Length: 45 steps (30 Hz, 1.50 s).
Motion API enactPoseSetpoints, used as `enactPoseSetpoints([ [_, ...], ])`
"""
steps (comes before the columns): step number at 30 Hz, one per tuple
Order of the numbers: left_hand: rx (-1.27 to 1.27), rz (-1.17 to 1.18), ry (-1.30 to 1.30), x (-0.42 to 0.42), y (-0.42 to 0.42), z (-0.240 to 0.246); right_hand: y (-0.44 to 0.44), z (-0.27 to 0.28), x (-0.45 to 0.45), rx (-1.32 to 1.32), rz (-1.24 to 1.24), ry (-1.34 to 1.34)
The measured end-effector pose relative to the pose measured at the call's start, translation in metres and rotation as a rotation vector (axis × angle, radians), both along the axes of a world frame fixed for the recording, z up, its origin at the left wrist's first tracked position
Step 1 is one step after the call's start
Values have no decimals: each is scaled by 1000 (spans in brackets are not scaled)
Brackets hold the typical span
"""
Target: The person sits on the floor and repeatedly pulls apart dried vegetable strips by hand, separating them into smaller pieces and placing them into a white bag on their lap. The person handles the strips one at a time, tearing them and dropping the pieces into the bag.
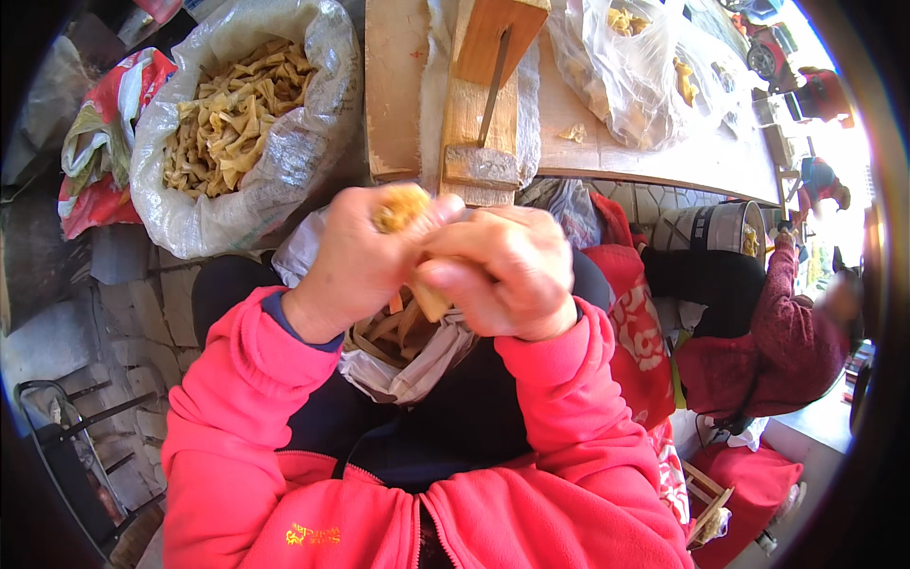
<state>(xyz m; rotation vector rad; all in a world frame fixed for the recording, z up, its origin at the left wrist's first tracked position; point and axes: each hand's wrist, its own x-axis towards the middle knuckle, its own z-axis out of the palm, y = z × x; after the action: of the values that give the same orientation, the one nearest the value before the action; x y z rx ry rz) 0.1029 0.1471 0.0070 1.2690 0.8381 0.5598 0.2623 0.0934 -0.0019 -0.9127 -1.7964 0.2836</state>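
My left hand (359, 245) is closed around a yellow-brown folded piece (401, 208), whose rough end shows above the fingers. My right hand (508, 267) presses against it at the thumbs and pinches a flat tan strip (430, 302) that hangs below. Whether strip and folded piece are joined is hidden by my fingers. Under the hands, a white plastic bag (405, 384) with more flat strips (387, 334) lies in my lap. Just beyond my fingertips is a wooden stand (480, 114) with a thin metal bar (495, 89) slanting up to a wooden block (502, 39).
At the upper left, a woven plastic sack (160, 160) holds many tan knotted pieces (234, 117). Clear plastic bags (633, 78) with yellowish pieces lie on the wooden table (569, 160). Another person (764, 355) sits on the right by a metal drum (711, 226). A folding cart (64, 434) stands left.
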Motion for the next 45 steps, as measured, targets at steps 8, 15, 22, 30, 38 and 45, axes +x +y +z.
enactPoseSetpoints([
  [8,-211,-729,-568,-13,8,5,-10,5,7,-199,-329,296],
  [15,1217,-266,-96,-10,20,-10,-14,8,10,-1245,281,791],
  [22,1071,-3,-144,-13,13,1,-19,9,-6,-914,37,1002],
  [30,1002,-212,141,-16,17,2,-11,6,-3,-466,-162,115],
  [38,906,-161,-133,-15,20,7,-20,10,-6,-973,-71,400],
  [45,202,88,-448,-32,33,12,-25,10,5,-1192,304,927],
])
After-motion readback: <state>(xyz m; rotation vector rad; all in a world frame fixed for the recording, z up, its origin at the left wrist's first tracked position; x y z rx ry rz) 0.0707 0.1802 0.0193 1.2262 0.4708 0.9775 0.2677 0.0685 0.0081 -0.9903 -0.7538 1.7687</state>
